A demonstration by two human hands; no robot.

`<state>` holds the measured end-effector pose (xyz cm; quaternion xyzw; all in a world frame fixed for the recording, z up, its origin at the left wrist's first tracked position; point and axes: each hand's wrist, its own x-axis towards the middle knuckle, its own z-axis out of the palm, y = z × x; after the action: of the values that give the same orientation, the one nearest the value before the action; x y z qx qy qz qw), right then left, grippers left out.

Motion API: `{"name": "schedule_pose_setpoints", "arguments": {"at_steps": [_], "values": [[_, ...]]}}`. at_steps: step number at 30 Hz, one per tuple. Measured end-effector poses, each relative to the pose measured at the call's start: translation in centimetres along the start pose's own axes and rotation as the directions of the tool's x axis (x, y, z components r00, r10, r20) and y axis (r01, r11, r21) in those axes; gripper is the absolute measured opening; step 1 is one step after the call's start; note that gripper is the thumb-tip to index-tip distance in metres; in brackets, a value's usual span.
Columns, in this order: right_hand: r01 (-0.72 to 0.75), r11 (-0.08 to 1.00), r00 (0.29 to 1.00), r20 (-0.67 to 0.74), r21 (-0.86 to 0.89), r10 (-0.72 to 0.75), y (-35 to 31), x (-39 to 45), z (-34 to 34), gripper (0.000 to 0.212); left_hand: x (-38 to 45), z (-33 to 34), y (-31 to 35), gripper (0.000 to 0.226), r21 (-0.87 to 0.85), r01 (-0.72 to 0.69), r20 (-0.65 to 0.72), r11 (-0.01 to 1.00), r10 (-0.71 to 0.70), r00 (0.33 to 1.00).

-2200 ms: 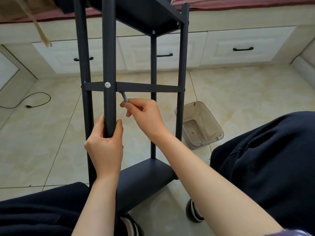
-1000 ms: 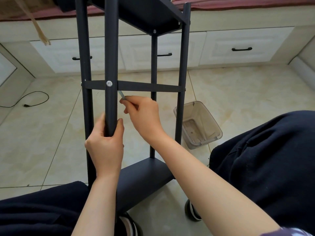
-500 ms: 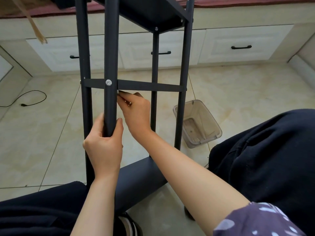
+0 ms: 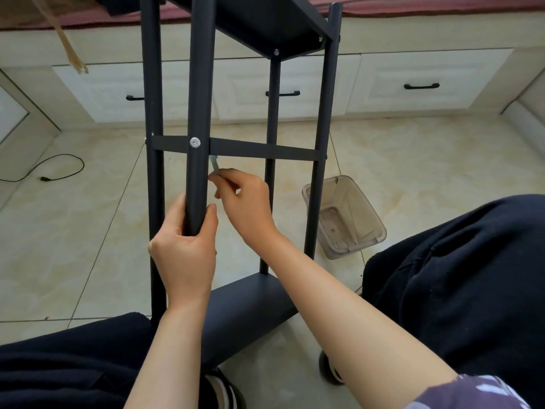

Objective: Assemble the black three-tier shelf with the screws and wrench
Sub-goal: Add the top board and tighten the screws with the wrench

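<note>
Seen from a head camera looking down at a tiled floor [image 4: 88,231]. Nearest, dark-trousered legs [image 4: 460,290] at both lower corners, bare forearms reaching forward between them. Left hand [image 4: 184,249] wrapped around the near upright post [image 4: 199,98] of the black shelf [image 4: 250,308], thumb on the right side of the post, fingers on the left. Right hand [image 4: 244,202] just beside it, fingers curled and pinching a small silver wrench [image 4: 213,165], whose tip points up behind the post, just under the middle crossbar [image 4: 259,150]. Silver screw head [image 4: 194,142] set in the post where the crossbar meets it. Shelf standing on the floor between the legs, bottom tier low and close, upper tier [image 4: 259,22] at the top edge. Farther right on the floor, a clear plastic container [image 4: 345,216] tipped on its side, contents too faint to tell. Farther left, a black cable [image 4: 59,169] lying on the tiles. Farthest, white drawers [image 4: 418,84] with black handles
</note>
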<state>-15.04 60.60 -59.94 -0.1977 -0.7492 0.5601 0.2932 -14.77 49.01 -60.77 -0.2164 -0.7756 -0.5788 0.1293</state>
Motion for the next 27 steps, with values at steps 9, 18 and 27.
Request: {"name": "schedule_pose_setpoints", "arguments": {"at_steps": [9,18,27], "values": [[-0.11,0.994,0.988,0.106,0.008,0.109,-1.0,-1.9,-2.5,0.021,-0.1,0.1,0.3,0.02,0.0,0.013,-0.015,1.0,-0.013,1.0],[-0.085,0.996,0.988,0.127,-0.003,0.085,-2.8,-1.0,-2.8,0.022,-0.2,-0.1,0.1,0.022,0.022,0.001,-0.014,1.0,-0.001,1.0],[0.061,0.989,0.998,0.03,-0.133,-0.058,-2.2,-1.1,-2.4,0.02,-0.2,-0.1,0.3,0.018,0.026,0.008,-0.01,1.0,-0.008,1.0]]}}
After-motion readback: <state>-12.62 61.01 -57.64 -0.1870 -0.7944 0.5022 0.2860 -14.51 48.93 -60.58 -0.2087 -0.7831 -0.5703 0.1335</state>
